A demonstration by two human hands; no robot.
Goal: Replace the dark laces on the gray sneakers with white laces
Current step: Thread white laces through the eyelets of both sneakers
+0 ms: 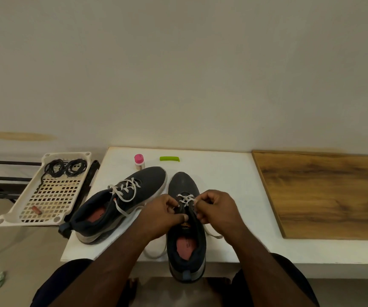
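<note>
Near gray mesh sneaker (pixel 186 220) points away from person; left hand (pixel 164 214) and right hand (pixel 217 209) each pinch flat white lace (pixel 185 199) either side of tongue.

Both hands are at the near sneaker (pixel 186 227), heel hanging over the table's (pixel 223 173) front edge. The left hand (pixel 164 214) and right hand (pixel 217 209) each pinch the white lace (pixel 185 199) at the eyelets (only the first few rows are crossed). The other sneaker (pixel 116 202) sits toward the left edge, white-laced. Dark laces (pixel 64 167) lie coiled in a tray (pixel 46 191) off the table's left side.
</note>
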